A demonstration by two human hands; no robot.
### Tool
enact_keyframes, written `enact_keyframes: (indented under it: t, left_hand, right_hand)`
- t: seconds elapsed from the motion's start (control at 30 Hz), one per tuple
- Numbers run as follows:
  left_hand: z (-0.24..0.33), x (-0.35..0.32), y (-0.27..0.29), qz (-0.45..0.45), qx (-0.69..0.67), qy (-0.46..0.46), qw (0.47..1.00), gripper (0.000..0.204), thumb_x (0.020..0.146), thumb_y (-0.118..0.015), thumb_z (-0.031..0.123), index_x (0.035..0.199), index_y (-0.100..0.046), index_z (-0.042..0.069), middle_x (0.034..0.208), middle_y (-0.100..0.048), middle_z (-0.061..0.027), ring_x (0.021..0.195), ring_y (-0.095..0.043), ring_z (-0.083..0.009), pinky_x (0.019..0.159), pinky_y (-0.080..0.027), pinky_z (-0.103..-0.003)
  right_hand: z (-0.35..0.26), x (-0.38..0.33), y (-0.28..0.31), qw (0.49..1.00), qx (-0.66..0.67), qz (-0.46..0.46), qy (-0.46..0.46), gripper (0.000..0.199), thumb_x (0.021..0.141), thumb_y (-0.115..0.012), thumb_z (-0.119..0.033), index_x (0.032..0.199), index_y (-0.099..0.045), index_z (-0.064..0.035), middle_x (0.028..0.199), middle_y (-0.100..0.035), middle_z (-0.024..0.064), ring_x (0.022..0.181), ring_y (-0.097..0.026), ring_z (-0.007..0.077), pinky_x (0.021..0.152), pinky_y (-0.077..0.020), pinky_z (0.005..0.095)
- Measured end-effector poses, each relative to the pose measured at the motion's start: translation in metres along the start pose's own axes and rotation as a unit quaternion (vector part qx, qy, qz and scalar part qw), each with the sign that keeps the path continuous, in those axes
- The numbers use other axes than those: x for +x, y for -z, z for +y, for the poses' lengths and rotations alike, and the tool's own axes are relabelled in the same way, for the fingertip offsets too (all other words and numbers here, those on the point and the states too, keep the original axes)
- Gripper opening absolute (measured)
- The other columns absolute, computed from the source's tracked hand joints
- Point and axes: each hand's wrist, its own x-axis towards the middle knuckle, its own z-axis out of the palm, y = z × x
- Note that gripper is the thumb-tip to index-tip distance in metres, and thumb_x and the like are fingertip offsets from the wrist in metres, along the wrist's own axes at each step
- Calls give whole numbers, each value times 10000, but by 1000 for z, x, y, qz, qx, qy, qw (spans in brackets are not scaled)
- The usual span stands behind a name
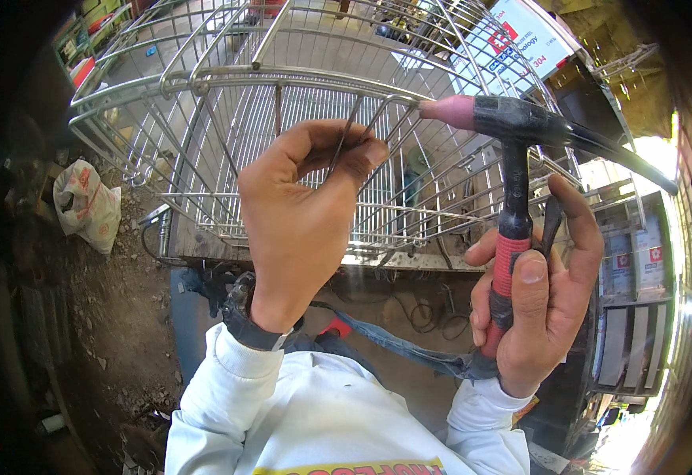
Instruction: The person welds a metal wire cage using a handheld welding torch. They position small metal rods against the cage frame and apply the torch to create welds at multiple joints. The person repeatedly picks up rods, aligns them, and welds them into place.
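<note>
A welding torch (516,178) with a pink nozzle and a red-and-black grip is in my right hand (547,317); my fingers wrap its handle. Its nozzle tip points left, close to the bent end of a wire on the big metal wire rack (314,81). My left hand (302,206), wearing a dark wristwatch (244,317), is closed in a pinch at the rack's near upper rail. Between thumb and fingers runs a thin metal rod (336,150); whether it is loose or part of the rack is hard to tell.
The rack stands on a worktable (409,260). A blue sleeved cable (393,340) hangs from the torch across my front. A white sack (86,206) lies on the dirt floor at left. Printed white sheeting (512,47) is at the far right, shelving (635,269) at the right.
</note>
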Motion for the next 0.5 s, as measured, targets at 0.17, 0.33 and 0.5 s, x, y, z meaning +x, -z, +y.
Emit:
enact_keyframes:
  t: [0.17,0.33,0.5]
  left_hand:
    - [1,-1,0,-1,8,-13,1000,184,889,-709,-63,1067,-732,-19,986,-778,-102,927,-738,-164,880,-574,-288]
    - [0,0,-4,29,-40,-1,999,123,872,-778,7,985,-750,-30,898,-772,-66,842,-705,-113,797,-543,-256]
    - [-2,1,-5,30,-31,-7,999,115,875,-778,9,981,-751,-28,890,-773,-71,834,-706,-113,791,-547,-258]
  right_hand:
    - [0,-4,-6,999,-36,12,9,652,1057,-566,-375,1546,-291,-41,873,-647,191,421,-472,83,385,-339,195]
    - [4,-10,-13,996,-75,28,35,647,1061,-555,-370,1548,-277,-47,881,-644,199,433,-483,95,394,-361,202]
    - [17,-13,-15,988,-117,31,100,635,1067,-541,-370,1548,-272,-54,890,-641,212,465,-490,98,405,-389,213]
